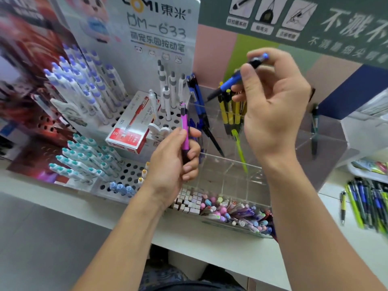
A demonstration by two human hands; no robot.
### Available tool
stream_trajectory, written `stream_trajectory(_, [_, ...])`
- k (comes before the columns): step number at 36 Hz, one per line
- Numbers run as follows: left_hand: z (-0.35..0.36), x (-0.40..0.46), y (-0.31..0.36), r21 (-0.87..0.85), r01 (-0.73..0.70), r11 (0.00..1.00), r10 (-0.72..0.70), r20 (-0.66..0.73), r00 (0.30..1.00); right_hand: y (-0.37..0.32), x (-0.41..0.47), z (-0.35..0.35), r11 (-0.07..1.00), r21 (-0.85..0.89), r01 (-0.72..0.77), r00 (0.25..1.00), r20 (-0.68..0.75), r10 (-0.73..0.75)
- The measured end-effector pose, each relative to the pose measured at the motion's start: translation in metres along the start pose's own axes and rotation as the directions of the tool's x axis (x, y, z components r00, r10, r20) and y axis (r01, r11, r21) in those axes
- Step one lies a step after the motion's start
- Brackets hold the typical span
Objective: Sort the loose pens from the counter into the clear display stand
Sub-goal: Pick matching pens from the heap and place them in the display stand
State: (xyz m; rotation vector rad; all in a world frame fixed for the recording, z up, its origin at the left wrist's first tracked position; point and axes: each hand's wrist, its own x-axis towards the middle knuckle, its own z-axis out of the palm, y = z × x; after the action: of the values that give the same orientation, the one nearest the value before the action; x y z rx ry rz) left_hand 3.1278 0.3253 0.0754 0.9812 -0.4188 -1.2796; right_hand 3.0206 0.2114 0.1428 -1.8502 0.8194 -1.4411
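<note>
My left hand grips a pink pen upright in front of the clear display stand. Above the stand's back compartments, my right hand pinches a blue pen that slants with its tip down to the left. Inside the stand stand blue pens at the back left, yellow pens in the middle, one lime green pen and a dark pen at the right. Loose pens lie in a heap on the white counter at the far right.
White perforated racks hold purple-capped pens, teal-capped pens and grey-topped pens. A red pen box lies between them. A clear bin of erasers and small pens sits in front of the stand. The counter edge runs below.
</note>
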Motion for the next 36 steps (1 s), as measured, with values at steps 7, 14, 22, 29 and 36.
stream_trajectory(7, [0.006, -0.003, 0.001, 0.093, -0.054, 0.994, 0.062, -0.092, 0.994, 0.000, 0.034, 0.032, 0.698, -0.667, 0.261, 0.914, 0.404, 0.044])
stream_trajectory(14, [0.006, -0.001, -0.007, 0.184, -0.170, 0.968, 0.190, -0.095, 0.977, -0.008, 0.049, 0.051, 0.542, -0.800, 0.259, 0.911, 0.388, 0.137])
stream_trajectory(22, [0.027, 0.003, -0.023, 0.188, -0.286, 0.940, 0.287, 0.019, 0.958, -0.010, -0.034, -0.007, 0.926, -0.355, -0.127, 0.970, 0.153, 0.191])
stream_trajectory(29, [0.067, 0.013, -0.050, 0.332, -0.342, 0.879, 0.304, 0.160, 0.939, 0.014, -0.050, -0.057, 0.859, -0.040, -0.510, 0.855, 0.085, 0.511])
stream_trajectory(36, [0.090, 0.025, -0.050, 0.491, -0.399, 0.775, 0.386, 0.132, 0.913, 0.004, -0.037, -0.115, 0.947, 0.127, -0.296, 0.917, -0.241, 0.318])
